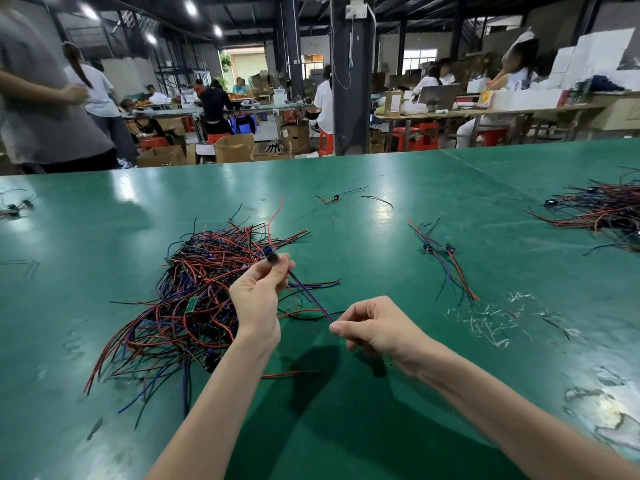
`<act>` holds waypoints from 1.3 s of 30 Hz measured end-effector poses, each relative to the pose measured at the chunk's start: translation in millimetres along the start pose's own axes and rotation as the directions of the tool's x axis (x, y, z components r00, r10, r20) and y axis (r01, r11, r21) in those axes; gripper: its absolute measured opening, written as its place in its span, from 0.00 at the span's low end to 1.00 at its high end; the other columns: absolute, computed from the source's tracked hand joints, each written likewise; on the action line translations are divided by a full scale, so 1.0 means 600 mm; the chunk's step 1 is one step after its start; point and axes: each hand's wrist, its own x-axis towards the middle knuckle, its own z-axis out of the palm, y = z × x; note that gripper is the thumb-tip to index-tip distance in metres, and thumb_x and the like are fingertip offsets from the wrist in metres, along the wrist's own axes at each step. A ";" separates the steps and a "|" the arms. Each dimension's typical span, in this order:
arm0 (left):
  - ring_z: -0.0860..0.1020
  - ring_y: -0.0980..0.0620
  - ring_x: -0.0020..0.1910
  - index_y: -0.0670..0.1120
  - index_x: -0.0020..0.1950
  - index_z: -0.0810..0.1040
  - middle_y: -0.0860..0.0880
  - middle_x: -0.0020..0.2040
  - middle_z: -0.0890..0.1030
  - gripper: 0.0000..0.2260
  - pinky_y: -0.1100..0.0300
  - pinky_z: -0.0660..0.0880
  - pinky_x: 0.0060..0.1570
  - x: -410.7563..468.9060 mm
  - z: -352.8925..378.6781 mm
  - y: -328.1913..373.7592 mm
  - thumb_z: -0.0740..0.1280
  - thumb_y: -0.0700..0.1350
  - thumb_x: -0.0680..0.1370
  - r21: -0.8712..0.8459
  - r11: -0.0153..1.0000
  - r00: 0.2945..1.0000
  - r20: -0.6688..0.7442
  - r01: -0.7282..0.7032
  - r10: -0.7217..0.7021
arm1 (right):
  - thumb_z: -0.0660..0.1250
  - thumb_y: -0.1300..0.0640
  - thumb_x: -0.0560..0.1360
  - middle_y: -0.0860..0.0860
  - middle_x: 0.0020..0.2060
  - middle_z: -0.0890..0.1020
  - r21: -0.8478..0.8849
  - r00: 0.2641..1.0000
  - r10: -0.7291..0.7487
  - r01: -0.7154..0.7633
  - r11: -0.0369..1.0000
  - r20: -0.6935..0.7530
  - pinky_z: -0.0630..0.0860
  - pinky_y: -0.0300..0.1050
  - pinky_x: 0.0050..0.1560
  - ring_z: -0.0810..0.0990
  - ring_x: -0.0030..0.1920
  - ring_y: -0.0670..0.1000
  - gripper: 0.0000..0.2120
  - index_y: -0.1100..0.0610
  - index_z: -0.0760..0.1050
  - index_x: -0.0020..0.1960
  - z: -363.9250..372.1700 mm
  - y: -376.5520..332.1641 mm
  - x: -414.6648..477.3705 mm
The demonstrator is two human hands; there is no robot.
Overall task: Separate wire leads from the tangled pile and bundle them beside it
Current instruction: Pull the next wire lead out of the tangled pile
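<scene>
A tangled pile of red, blue and black wire leads [201, 299] lies on the green table [381, 393], left of centre. Above its right edge my left hand [259, 296] pinches the small black connector of one wire lead [310, 296]. That lead's blue and red wires run taut down to my right hand [374, 327], which pinches their far end. A loose red wire curls up from the connector. To the right, a small bundle of separated leads [445, 259] lies flat on the table.
A second heap of leads [599, 211] sits at the far right. A stray lead [334, 198] lies further back. White scuffed patches [491, 320] mark the table at right. A person [45, 98] stands beyond the far edge at left; several others sit at benches behind.
</scene>
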 end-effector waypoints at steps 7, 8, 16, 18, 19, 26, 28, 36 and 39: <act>0.77 0.61 0.32 0.44 0.40 0.81 0.53 0.33 0.83 0.03 0.70 0.72 0.34 0.008 -0.003 -0.002 0.71 0.39 0.73 0.024 0.999 0.999 -0.028 -0.039 0.039 | 0.68 0.66 0.75 0.49 0.24 0.79 0.019 1.000 -0.004 0.004 1.000 0.019 0.64 0.34 0.23 0.68 0.24 0.47 0.06 0.61 0.77 0.39 0.000 0.003 0.002; 0.77 0.62 0.31 0.44 0.40 0.81 0.53 0.32 0.83 0.03 0.70 0.71 0.33 0.009 -0.004 -0.002 0.71 0.39 0.73 0.023 0.999 0.999 -0.030 -0.042 0.043 | 0.67 0.67 0.75 0.49 0.24 0.79 0.014 1.000 0.004 -0.004 1.000 0.016 0.64 0.34 0.23 0.68 0.24 0.47 0.05 0.61 0.77 0.40 0.000 0.004 0.003; 0.79 0.62 0.35 0.50 0.39 0.82 0.56 0.33 0.83 0.06 0.72 0.74 0.40 -0.008 0.007 -0.009 0.72 0.40 0.73 0.206 0.939 0.960 0.019 -0.276 0.278 | 0.64 0.71 0.73 0.55 0.23 0.76 0.097 0.990 0.118 -0.110 0.989 -0.081 0.58 0.33 0.19 0.69 0.19 0.44 0.06 0.63 0.74 0.40 -0.002 0.009 0.011; 0.79 0.62 0.35 0.49 0.39 0.82 0.55 0.33 0.83 0.05 0.72 0.73 0.40 -0.010 0.009 -0.010 0.72 0.40 0.73 0.198 0.945 0.965 0.014 -0.259 0.262 | 0.64 0.70 0.73 0.56 0.24 0.77 0.066 0.994 0.097 -0.094 0.993 -0.051 0.59 0.34 0.19 0.67 0.18 0.44 0.06 0.62 0.75 0.41 -0.006 0.012 0.009; 0.78 0.62 0.33 0.48 0.39 0.82 0.54 0.33 0.83 0.04 0.72 0.73 0.38 -0.010 0.009 -0.010 0.71 0.40 0.74 0.169 0.960 0.974 0.003 -0.224 0.227 | 0.66 0.69 0.74 0.54 0.25 0.78 0.040 0.997 0.077 -0.077 0.996 0.002 0.60 0.34 0.19 0.67 0.18 0.44 0.05 0.61 0.76 0.42 -0.011 0.012 0.008; 0.77 0.58 0.31 0.45 0.36 0.82 0.50 0.33 0.83 0.08 0.66 0.74 0.36 -0.016 0.012 0.003 0.69 0.36 0.74 -0.030 0.996 0.993 0.090 0.079 -0.076 | 0.62 0.31 0.67 0.53 0.41 0.86 -0.175 0.955 0.082 -0.032 0.984 0.286 0.62 0.35 0.21 0.71 0.22 0.46 0.29 0.56 0.80 0.48 -0.051 -0.012 0.007; 0.78 0.57 0.32 0.45 0.32 0.83 0.49 0.33 0.83 0.11 0.67 0.74 0.36 -0.026 0.019 0.002 0.69 0.36 0.74 -0.025 0.992 0.980 0.162 0.125 -0.119 | 0.64 0.33 0.66 0.53 0.40 0.86 -0.098 0.984 0.027 -0.010 0.995 0.178 0.58 0.33 0.19 0.67 0.19 0.44 0.27 0.55 0.81 0.46 -0.048 -0.010 0.011; 0.78 0.52 0.29 0.41 0.35 0.81 0.46 0.32 0.82 0.07 0.62 0.75 0.27 -0.064 0.041 -0.028 0.68 0.35 0.74 0.064 0.982 0.937 0.294 0.177 -0.188 | 0.69 0.60 0.74 0.53 0.31 0.81 0.193 0.997 -0.071 0.075 0.978 -0.024 0.54 0.31 0.17 0.62 0.17 0.43 0.05 0.59 0.79 0.40 -0.020 -0.001 0.014; 0.79 0.54 0.32 0.42 0.38 0.81 0.47 0.33 0.83 0.05 0.63 0.78 0.37 -0.061 0.041 -0.033 0.69 0.35 0.73 0.114 0.983 0.952 0.253 0.146 -0.171 | 0.69 0.62 0.74 0.54 0.27 0.80 0.259 1.000 -0.011 0.015 0.966 -0.017 0.53 0.31 0.16 0.60 0.15 0.42 0.05 0.62 0.78 0.40 -0.019 0.002 0.014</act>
